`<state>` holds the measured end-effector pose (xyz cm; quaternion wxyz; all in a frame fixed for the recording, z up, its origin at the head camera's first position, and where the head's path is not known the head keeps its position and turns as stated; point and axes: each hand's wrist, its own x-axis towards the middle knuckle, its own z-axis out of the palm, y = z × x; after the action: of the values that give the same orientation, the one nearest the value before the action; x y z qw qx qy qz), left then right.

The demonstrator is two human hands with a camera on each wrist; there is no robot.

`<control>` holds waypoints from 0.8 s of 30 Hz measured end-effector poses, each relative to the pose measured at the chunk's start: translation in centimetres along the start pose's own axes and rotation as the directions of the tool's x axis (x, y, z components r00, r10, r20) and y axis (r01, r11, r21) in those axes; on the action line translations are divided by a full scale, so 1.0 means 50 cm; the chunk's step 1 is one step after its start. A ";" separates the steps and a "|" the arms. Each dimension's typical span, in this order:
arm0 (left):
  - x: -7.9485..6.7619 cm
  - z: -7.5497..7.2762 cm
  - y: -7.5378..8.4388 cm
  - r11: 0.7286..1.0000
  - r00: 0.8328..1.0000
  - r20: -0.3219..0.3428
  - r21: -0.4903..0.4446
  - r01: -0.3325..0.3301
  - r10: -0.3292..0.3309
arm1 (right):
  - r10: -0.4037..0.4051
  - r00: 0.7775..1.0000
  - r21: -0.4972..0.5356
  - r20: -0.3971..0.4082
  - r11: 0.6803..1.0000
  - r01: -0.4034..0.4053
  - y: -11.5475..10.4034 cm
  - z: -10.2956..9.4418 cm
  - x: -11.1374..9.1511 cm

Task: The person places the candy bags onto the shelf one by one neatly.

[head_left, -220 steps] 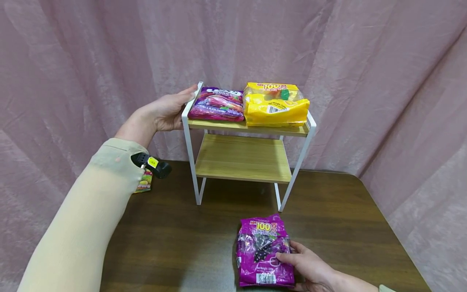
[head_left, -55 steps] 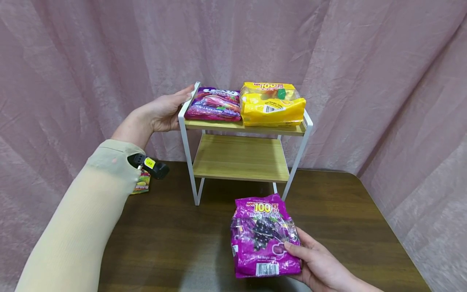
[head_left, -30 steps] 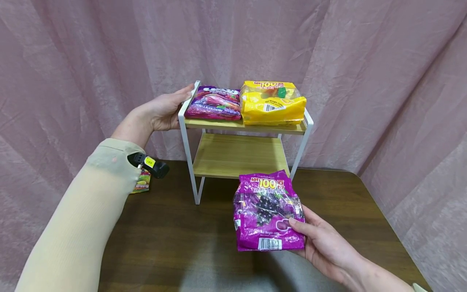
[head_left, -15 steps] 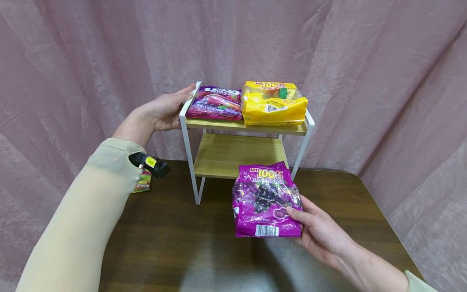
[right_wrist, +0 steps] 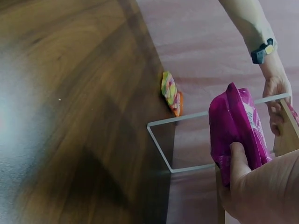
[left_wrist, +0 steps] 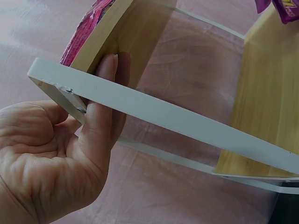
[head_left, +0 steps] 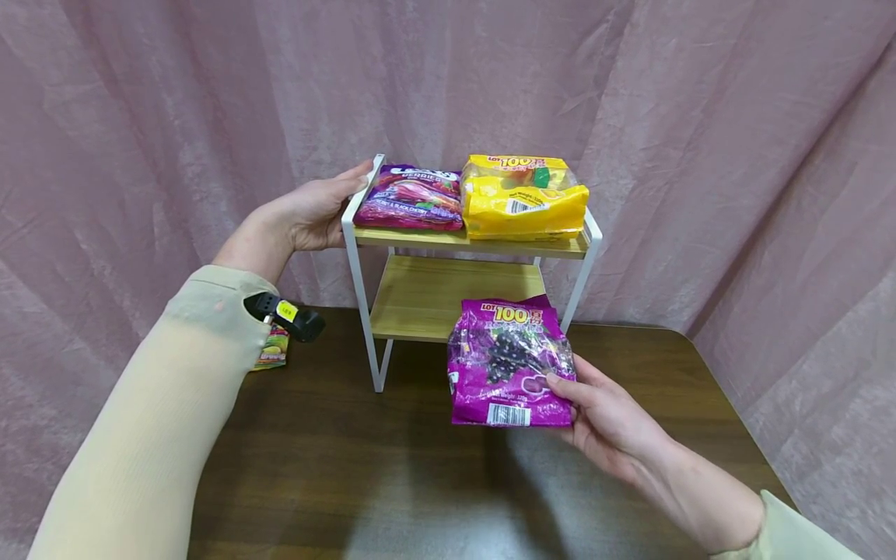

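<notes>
A dark wooden table (head_left: 315, 467) extends below the left hand (head_left: 318, 210) and right hand (head_left: 609, 420). On it stand a white-framed rack (head_left: 360, 295), forward of the right hand, and a colourful packet (head_left: 273, 350), below the left. The rack's upper board (head_left: 413, 236) bears a berry bag (head_left: 413, 198) beside the left hand and a yellow bag (head_left: 525, 214) farther from it.

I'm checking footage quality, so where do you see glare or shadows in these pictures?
Head view: pale glare on the table near the bottom edge, and a dark shadow streak below the purple bag; right wrist view: bright glare at the left edge, a dark shadow patch lower down; left wrist view: dimmer than the head view, with the curtain palest at upper left.
</notes>
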<state>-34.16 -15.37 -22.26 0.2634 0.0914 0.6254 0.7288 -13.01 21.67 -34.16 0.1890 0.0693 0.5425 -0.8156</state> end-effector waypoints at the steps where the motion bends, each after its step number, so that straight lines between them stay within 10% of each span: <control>1: 0.000 0.000 0.000 1.000 1.000 0.002 0.001 -0.001 0.001 | 0.003 1.000 0.005 -0.002 1.000 -0.003 -0.001 0.001 0.002; 24: 0.002 0.000 0.001 1.000 1.000 -0.002 -0.012 0.007 -0.007 | 0.026 0.999 0.050 -0.038 0.998 -0.024 -0.014 -0.015 0.039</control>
<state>-34.27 -15.33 -22.24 0.2659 0.0867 0.6215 0.7318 -15.15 22.14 -34.49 0.1869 0.0967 0.5249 -0.8248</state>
